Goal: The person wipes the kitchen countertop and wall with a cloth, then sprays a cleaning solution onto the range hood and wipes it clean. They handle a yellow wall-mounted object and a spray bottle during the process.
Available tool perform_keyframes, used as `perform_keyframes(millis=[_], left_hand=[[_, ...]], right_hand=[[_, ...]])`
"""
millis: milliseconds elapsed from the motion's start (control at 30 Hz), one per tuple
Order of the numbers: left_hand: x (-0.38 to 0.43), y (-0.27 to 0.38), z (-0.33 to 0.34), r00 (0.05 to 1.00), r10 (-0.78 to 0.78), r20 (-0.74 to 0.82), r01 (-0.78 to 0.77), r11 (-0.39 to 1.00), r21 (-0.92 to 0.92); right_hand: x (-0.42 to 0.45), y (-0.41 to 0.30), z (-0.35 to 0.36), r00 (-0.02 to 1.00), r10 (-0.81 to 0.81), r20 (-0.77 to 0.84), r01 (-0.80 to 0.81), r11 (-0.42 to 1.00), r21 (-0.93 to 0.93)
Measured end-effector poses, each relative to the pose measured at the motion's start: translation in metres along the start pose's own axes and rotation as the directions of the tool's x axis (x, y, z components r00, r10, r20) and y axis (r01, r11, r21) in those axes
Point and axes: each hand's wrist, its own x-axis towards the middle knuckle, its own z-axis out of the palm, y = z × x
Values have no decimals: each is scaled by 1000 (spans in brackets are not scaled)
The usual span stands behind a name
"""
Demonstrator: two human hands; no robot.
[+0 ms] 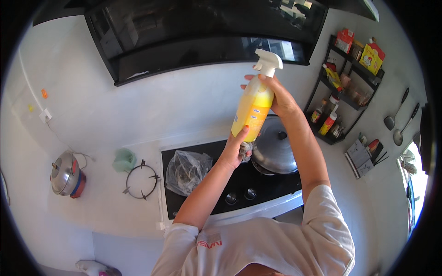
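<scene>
A yellow spray bottle (pixel 252 107) with a white trigger head is held up over the black gas stove (pixel 221 186). My right hand (pixel 276 91) grips it around the shoulder, just below the trigger head. Low on the bottle, my left hand (pixel 236 148) supports its base, the thumb against its side, and also holds a greyish crumpled scourer or cloth (pixel 246 151). Behind my forearms, a large lidded metal pot (pixel 276 148) sits on the right burner. A clear plastic bag (pixel 188 172) lies over the left side of the stove, with something dark beneath or inside it.
Left of the stove are a round pan support (pixel 127 183), a green plastic item (pixel 124 159) and a lidded metal cooker (pixel 64 174). A black range hood (pixel 207 51) hangs above. At right are a spice rack (pixel 352 100), a utensil holder (pixel 361 157) and a hanging ladle (pixel 398 137).
</scene>
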Motion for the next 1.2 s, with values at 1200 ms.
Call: perform_keyframes(millis=[1200], left_hand=[[-176,3,-53,822,-148,-550,237,967,93]], right_hand=[[148,-3,-155,958,145,-247,-123,987,103]])
